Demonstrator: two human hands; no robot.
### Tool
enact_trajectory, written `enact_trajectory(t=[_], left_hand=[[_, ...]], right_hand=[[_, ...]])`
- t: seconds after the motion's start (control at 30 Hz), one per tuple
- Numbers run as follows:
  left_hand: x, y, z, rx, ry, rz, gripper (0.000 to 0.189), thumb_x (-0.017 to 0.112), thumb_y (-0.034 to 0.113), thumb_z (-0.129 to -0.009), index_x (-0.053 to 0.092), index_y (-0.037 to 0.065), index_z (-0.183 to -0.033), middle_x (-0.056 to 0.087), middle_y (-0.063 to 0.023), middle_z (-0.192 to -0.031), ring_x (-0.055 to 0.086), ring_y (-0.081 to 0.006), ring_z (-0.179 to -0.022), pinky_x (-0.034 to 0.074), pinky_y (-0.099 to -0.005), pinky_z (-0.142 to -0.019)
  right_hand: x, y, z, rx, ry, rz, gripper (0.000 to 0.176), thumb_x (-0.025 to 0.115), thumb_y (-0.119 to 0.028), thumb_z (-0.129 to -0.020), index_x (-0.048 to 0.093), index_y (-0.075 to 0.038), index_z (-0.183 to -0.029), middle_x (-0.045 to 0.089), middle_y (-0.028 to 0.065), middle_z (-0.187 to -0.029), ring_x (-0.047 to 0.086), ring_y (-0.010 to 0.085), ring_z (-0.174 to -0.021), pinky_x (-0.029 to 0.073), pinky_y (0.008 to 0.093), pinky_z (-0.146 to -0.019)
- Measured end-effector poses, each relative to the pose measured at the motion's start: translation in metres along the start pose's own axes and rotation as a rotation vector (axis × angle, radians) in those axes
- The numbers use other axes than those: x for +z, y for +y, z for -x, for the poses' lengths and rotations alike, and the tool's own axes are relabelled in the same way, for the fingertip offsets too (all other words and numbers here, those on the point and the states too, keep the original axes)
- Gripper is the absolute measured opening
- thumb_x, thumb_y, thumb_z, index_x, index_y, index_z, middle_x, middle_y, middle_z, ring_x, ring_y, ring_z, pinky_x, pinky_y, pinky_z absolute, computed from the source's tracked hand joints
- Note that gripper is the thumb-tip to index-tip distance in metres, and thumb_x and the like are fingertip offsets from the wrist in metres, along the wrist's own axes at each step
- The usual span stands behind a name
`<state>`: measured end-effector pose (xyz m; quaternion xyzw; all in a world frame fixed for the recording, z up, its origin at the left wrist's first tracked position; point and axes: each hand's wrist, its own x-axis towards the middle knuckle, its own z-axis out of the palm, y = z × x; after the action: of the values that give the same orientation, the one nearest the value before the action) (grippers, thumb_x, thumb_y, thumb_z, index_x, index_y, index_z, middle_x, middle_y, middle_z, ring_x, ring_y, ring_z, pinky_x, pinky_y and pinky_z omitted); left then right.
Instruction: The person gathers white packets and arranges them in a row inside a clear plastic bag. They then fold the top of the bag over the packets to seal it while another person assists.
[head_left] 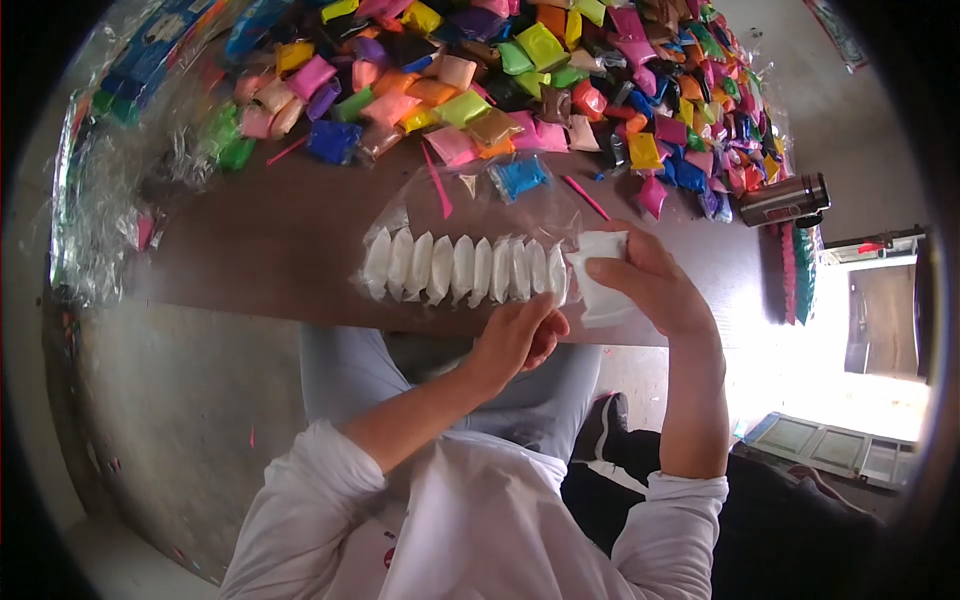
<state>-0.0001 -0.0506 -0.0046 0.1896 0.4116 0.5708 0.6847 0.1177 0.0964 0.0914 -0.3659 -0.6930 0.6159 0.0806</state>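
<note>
Head view, and a line of white packets (440, 268) is laid side by side along the near edge of the brown table (250, 230), just above the lap. At the right end of that line, a white packet (605, 300) is gripped in the right hand (655, 285), thumb on top, fingers tucked beneath. The left hand (515, 340) is half curled, with its fingertips brought to the near end of the row's last packet (558, 272); whether it is pinched or only touched cannot be told.

So the step in hand, it is judged, is the handling of packets at the row's right end. For the next move, a steadied last packet and a controlled right-hand grip seem to be called for, so that the line is not knocked askew.

Now for what is obscured. The underside of the right-hand load is covered by the palm, so one packet or several stacked cannot be made out. Clear plastic film (400, 205) is seen behind the row, but its edges are lost in glare. Farther off, the coloured packets (540, 45) are cut off at the far edge, and the doorway at right is washed out by light.
</note>
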Motion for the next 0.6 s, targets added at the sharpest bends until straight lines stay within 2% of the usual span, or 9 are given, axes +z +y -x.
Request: enact_trajectory(t=[0.07,0.17,0.4,0.53,0.6], left_hand=[[0.0,0.003,-0.004,-0.115,0.036,0.069,0.051,0.043,0.05,-0.097,0.06,0.004,-0.083,0.051,-0.0007,-0.059,0.042,-0.0076,-0.044,0.029,-0.022,-0.039],[0.002,0.003,-0.008,-0.162,0.083,0.147,0.051,0.042,0.05,-0.097,0.06,0.004,-0.084,0.051,-0.0012,-0.059,0.042,-0.0084,-0.043,0.028,-0.0225,-0.038],[0.011,0.002,-0.014,-0.163,0.08,0.215,0.045,0.042,0.044,-0.097,0.059,0.004,-0.084,0.051,-0.001,-0.06,0.04,-0.0083,-0.042,0.026,-0.0223,-0.036],[0.011,0.002,-0.012,-0.163,0.079,0.204,0.044,0.042,0.043,-0.097,0.058,0.005,-0.082,0.049,-0.0004,-0.059,0.038,-0.0078,-0.041,0.026,-0.0219,-0.036],[0.01,0.0,-0.012,-0.136,0.071,0.205,0.044,0.043,0.043,-0.097,0.057,0.005,-0.081,0.049,-0.0002,-0.059,0.038,-0.0077,-0.041,0.026,-0.0219,-0.036]], right_hand=[[0.001,0.01,-0.012,0.025,0.007,0.11,0.037,0.067,-0.025,-0.086,0.057,-0.001,-0.112,0.063,0.0059,-0.092,0.058,0.0112,-0.084,0.047,0.0274,-0.073],[0.006,0.009,-0.02,0.052,0.017,0.266,0.04,0.068,-0.027,-0.085,0.057,0.0,-0.112,0.062,0.0056,-0.089,0.056,0.0119,-0.082,0.046,0.0289,-0.072],[0.006,0.005,-0.027,0.047,0.136,0.492,0.049,0.064,-0.036,-0.083,0.054,0.002,-0.114,0.058,0.0083,-0.088,0.054,0.0162,-0.083,0.044,0.0329,-0.073],[-0.002,0.007,-0.026,0.107,0.066,0.549,0.054,0.064,-0.04,-0.083,0.052,0.002,-0.116,0.057,0.0084,-0.088,0.053,0.017,-0.083,0.043,0.0335,-0.073],[-0.002,-0.006,-0.025,0.146,-0.056,0.572,0.05,0.063,-0.035,-0.085,0.052,0.001,-0.117,0.058,0.0073,-0.088,0.053,0.0157,-0.082,0.043,0.0325,-0.072]])
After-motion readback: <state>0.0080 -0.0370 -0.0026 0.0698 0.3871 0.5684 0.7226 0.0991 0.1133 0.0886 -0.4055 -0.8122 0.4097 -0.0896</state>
